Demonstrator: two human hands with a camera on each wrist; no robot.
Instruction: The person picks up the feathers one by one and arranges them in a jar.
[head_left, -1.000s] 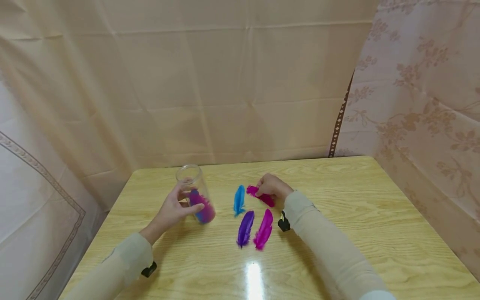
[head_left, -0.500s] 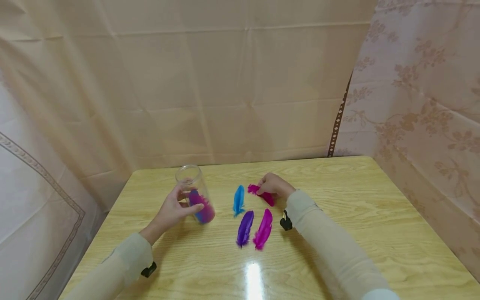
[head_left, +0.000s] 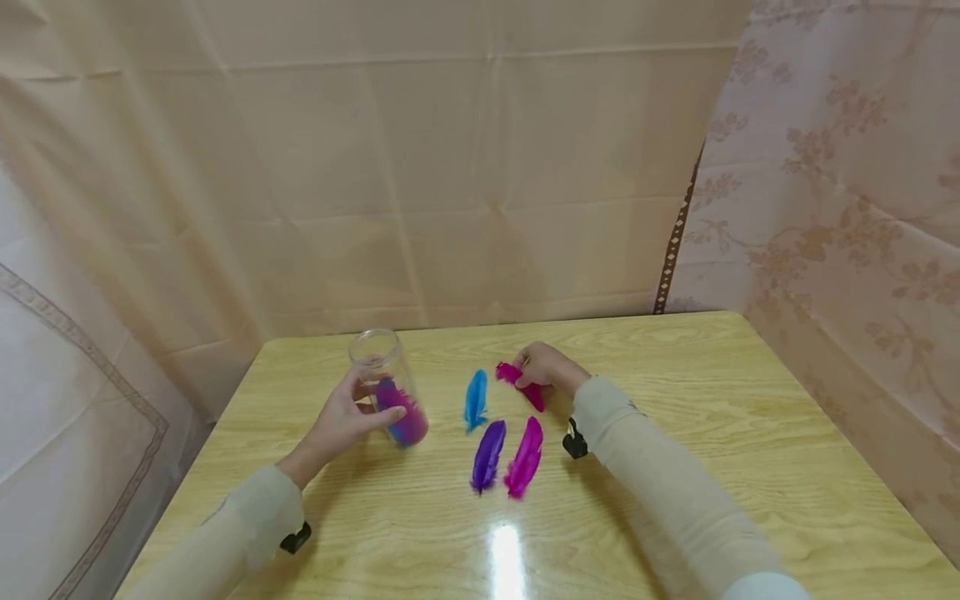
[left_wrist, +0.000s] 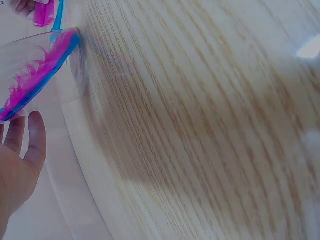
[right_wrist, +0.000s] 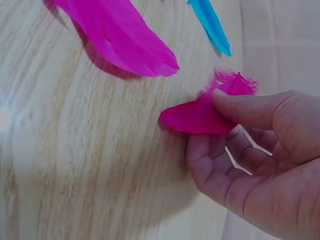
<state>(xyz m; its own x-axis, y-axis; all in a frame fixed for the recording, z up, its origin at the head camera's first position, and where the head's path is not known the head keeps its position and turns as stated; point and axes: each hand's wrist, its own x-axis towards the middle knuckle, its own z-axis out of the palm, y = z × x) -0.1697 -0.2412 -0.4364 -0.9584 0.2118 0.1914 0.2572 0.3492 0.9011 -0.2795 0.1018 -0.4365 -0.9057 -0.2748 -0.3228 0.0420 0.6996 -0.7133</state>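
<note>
In the head view my left hand (head_left: 352, 414) grips a clear, open-topped jar (head_left: 377, 348) with its thumb and fingers around the wall. Pink and blue feathers (left_wrist: 44, 75) show inside it, clearest in the left wrist view. My right hand (head_left: 551, 371) pinches a magenta feather (right_wrist: 197, 116) between thumb and fingers, its fluffy end pointing away from the palm. Between the hands lie a blue feather (head_left: 476, 400), a purple feather (head_left: 488, 456) and a bright pink feather (head_left: 524, 458).
Everything is on a wood-grain table (head_left: 720, 400) with a bright light reflection near its front. A beige curtain (head_left: 480, 183) hangs behind the far edge, and patterned cloth (head_left: 847, 233) hangs on the right side.
My right hand has moved slightly up and to the right with the magenta feather in its pinch. The left hand keeps its grip on the jar, and the other feathers lie as before.
</note>
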